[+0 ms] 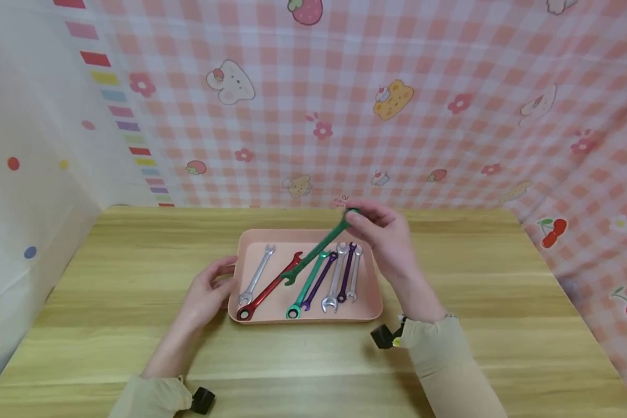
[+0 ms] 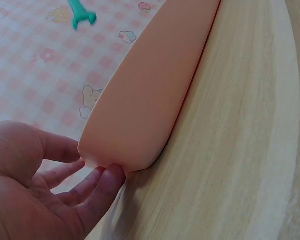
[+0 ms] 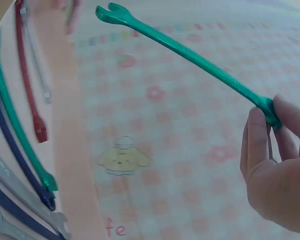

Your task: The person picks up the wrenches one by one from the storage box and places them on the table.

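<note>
In the head view my right hand [image 1: 392,241] pinches a green combination wrench [image 1: 319,247] at one end and holds it slanted above a pink tray [image 1: 313,234]. The wrench's open jaw end points down to the left, over the tray. The right wrist view shows the fingertips round the far end of this wrench [image 3: 195,57], partly hiding it. At the tray's left end, my left hand [image 1: 209,293] holds the rim and outer wall with curved fingers. Inside the tray lie a red wrench [image 1: 266,294], another green wrench [image 1: 307,284] and several silver and purple ones.
The tray stands on a wooden table [image 1: 303,360], whose back edge meets a pink checked cloth [image 1: 292,128]. A pale dotted cloth [image 1: 36,145] hangs on the left. Small black cameras [image 1: 381,337] sit at both wrists.
</note>
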Action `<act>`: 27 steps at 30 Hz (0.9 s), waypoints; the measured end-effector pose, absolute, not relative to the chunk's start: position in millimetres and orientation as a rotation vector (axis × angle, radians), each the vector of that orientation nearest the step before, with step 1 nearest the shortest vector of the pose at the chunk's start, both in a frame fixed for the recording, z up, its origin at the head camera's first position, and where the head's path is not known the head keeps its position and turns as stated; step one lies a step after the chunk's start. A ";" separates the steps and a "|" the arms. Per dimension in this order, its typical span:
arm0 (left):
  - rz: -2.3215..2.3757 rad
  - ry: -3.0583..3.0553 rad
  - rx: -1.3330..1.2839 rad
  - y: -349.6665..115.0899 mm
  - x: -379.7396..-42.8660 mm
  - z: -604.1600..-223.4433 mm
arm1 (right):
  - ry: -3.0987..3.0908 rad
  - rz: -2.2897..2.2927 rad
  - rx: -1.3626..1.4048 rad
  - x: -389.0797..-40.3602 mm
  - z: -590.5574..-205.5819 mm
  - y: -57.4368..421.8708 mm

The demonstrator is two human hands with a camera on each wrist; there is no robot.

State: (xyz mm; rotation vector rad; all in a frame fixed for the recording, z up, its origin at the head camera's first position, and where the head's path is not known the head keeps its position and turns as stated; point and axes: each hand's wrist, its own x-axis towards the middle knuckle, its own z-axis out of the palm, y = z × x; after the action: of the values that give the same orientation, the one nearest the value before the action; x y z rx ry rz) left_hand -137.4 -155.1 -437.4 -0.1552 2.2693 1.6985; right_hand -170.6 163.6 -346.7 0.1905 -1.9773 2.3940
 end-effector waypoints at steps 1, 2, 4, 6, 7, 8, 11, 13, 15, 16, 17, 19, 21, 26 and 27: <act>1.701 2.265 -0.157 -155.3 -136.7 -438.2 | -1.911 2.423 0.180 -167.5 -346.3 167.4; 1.701 2.262 -0.159 -155.3 -136.0 -438.7 | -1.851 2.443 0.179 -164.6 -345.7 171.8; 1.701 2.256 -0.166 -154.9 -135.0 -439.3 | -1.743 2.476 0.204 -159.8 -343.4 181.2; 1.699 2.257 -0.168 -154.6 -134.8 -439.9 | -1.654 2.491 0.246 -156.9 -339.9 190.9; 1.701 2.260 -0.164 -154.6 -135.5 -440.0 | -1.610 2.494 0.263 -155.8 -337.9 195.8; 1.699 2.263 -0.158 -154.8 -136.1 -439.7 | -1.569 2.496 0.274 -154.7 -335.9 200.5; 1.699 2.272 -0.142 -156.2 -138.4 -439.1 | -1.475 2.498 0.271 -154.0 -330.6 211.8; 1.703 2.268 -0.139 -157.1 -139.4 -438.4 | -1.440 2.498 0.253 -154.7 -328.3 218.1; 1.704 2.263 -0.141 -157.3 -139.3 -437.8 | -1.431 2.474 0.221 -155.0 -326.8 224.0; 1.703 2.262 -0.139 -157.4 -139.2 -438.0 | -1.425 2.464 0.202 -155.0 -326.1 226.8; 1.704 2.260 -0.138 -157.4 -139.0 -437.9 | -1.415 2.455 0.184 -154.9 -325.4 229.7; 1.708 2.252 -0.140 -157.1 -138.7 -437.9 | -1.391 2.437 0.151 -154.5 -323.6 235.4; 1.702 2.253 -0.135 -156.9 -138.6 -438.1 | -1.343 2.447 0.133 -154.0 -321.7 241.1; 1.684 2.265 -0.131 -157.7 -139.8 -439.2 | -1.298 2.465 0.127 -151.9 -319.5 253.4; 1.680 2.266 -0.133 -157.9 -140.0 -439.4 | -1.299 2.466 0.121 -151.1 -319.9 255.8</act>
State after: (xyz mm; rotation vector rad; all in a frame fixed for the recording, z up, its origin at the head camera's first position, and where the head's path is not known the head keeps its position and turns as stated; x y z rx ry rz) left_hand -140.0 -157.9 -439.4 -0.1329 2.2659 1.6797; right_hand -151.1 255.8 -319.9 0.1208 -1.2992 2.4656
